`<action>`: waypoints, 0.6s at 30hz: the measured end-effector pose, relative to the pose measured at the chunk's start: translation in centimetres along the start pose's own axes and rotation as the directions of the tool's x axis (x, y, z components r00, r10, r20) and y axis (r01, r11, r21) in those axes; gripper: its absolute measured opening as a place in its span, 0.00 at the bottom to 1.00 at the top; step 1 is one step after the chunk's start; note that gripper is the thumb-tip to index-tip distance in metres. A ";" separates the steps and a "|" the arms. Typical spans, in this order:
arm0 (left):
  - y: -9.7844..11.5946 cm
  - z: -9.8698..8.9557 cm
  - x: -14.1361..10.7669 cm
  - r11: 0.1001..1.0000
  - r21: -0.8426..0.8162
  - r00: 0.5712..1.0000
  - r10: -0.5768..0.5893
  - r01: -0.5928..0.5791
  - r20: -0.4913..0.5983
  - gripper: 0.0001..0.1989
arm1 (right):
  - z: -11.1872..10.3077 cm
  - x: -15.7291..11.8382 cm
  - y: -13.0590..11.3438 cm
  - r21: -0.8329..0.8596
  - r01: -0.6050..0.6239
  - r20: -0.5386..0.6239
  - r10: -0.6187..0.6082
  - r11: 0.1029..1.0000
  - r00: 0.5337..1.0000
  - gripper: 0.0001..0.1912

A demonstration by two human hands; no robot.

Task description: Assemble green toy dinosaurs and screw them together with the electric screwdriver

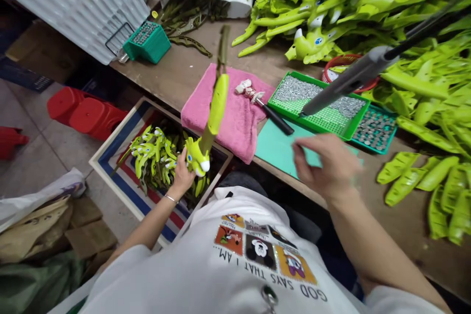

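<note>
In my left hand point(183, 174) is a yellow-green plastic dragon-head toy point(216, 105), gripped by its head with the blue eye and white tip. Its long body points up, and a dark olive strip sticks out at the far end. Below it, a striped bin point(110, 154) holds many similar toy pieces point(156, 149). My right hand point(327, 167), smeared by motion, hovers over the green mat point(274, 149), thumb and fingers curled together. Whatever is between them, if anything, cannot be made out. A grey electric screwdriver point(344, 78) hangs above the green screw tray point(316, 127).
On a pink towel point(224, 130) lies a black-handled tool with a cloth-wrapped head point(274, 115). Beside the screws is a tray of round metal parts point(375, 127). Yellow-green parts point(423, 68) pile at the right. Stacked green trays point(147, 41) and red stools point(86, 113) are leftward.
</note>
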State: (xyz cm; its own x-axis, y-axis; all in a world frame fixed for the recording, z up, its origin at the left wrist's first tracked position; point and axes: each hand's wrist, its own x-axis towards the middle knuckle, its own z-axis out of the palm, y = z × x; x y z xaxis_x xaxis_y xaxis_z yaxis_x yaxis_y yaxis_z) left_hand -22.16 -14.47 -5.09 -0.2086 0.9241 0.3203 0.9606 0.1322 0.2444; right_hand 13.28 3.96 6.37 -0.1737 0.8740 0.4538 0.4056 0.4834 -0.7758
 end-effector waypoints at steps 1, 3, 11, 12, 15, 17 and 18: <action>1.0 0.5 0.1 0.998 -0.014 0.998 -0.054 0.054 -0.014 0.35 | 1.9 0.7 0.5 -0.085 0.058 0.090 -0.051 0.995 0.995 0.08; 2.9 1.1 0.8 0.991 -0.039 0.991 -0.130 0.131 0.015 0.34 | 5.3 2.2 1.9 -0.307 0.156 0.263 -0.074 0.939 0.962 0.10; 5.6 1.0 2.1 0.941 -0.097 0.898 -0.274 0.324 0.343 0.41 | 11.1 5.0 3.3 -0.757 0.152 0.384 0.245 0.636 0.890 0.18; 5.8 1.0 2.0 0.933 -0.103 0.884 -0.286 0.345 0.370 0.42 | 11.3 5.1 3.0 -0.775 0.144 0.374 0.262 0.616 0.890 0.18; 6.2 0.9 1.7 0.909 -0.169 0.862 -0.282 0.380 0.420 0.43 | 12.0 5.5 1.9 -0.798 0.120 0.366 0.318 0.590 0.874 0.20; 6.6 0.9 1.5 0.883 -0.261 0.862 -0.250 0.390 0.441 0.45 | 12.4 6.1 1.1 -0.800 0.090 0.367 0.364 0.594 0.856 0.23; 6.7 0.9 1.4 0.866 -0.305 0.860 -0.234 0.396 0.453 0.45 | 12.4 6.4 0.8 -0.798 0.061 0.358 0.389 0.600 0.849 0.25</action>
State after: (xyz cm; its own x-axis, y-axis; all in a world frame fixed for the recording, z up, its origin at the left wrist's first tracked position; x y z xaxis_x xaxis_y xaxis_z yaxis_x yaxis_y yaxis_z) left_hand -15.79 -11.99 -3.84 -0.3209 0.9266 -0.1959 0.6934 0.3708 0.6178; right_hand 1.32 10.54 3.22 -0.3109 0.9476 -0.0733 0.9485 0.3044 -0.0879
